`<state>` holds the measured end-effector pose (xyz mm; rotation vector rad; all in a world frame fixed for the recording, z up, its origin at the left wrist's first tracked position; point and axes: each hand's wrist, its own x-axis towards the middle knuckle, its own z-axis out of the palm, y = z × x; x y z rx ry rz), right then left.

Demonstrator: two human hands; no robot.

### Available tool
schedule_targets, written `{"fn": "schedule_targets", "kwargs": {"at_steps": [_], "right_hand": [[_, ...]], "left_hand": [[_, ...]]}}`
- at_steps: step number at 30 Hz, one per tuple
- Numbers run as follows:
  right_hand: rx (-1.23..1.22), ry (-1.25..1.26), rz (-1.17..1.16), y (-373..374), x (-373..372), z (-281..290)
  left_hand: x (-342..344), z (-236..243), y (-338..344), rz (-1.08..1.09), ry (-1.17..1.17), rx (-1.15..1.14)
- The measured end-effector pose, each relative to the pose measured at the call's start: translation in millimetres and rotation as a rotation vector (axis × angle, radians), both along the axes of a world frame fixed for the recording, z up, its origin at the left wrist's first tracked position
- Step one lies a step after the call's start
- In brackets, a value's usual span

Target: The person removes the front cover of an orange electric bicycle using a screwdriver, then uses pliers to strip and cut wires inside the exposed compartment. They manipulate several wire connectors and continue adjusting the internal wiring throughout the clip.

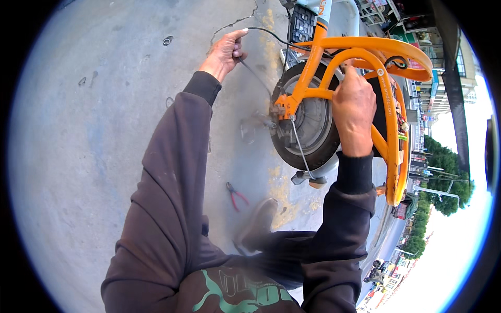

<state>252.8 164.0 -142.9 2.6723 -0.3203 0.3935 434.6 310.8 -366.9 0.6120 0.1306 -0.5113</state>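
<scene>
My left hand [224, 55] is closed on a thin black cable [269, 33], out to the left of an orange electric bike frame [308, 70]. One stretch of the cable arcs from my fingertips to the frame; another runs from below my hand towards the wheel hub. My right hand [355, 107] is closed against the curved frame tubes, above the wheel. Its fingertips are partly hidden, and I cannot make out what they grip. The black-tyred wheel [326, 122] with a grey hub sits inside the frame's fork, and a metal rod [301, 143] hangs from the hub.
Pliers with red handles [237, 197] lie on the concrete ground [115, 115], near my shoe [265, 214]. A metal nut or ring [167, 40] lies farther left. A black tool case [302, 23] stands beyond the wheel. Street, trees [443, 182] and buildings fill the right side.
</scene>
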Motion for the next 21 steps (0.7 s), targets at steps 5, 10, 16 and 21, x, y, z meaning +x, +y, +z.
{"fn": "schedule_targets", "kwargs": {"at_steps": [5, 10, 16, 21], "right_hand": [[-0.2, -0.029, -0.076, 3.8, -8.2, -17.1], [-0.156, -0.029, -0.026, -23.1, 20.2, -23.6], [0.098, 0.013, -0.119, -10.2, 32.8, -26.7], [0.1, -0.022, -0.209, -35.6, 39.1, -37.7]], "left_hand": [[7.0, 10.5, 19.9, -0.204, -0.22, -0.105], [3.5, 10.4, 24.0, -0.003, -0.06, -0.032], [17.6, 8.0, 44.0, -0.062, -0.198, -0.189], [26.8, 7.0, 61.7, -0.192, -0.314, -0.084]]}}
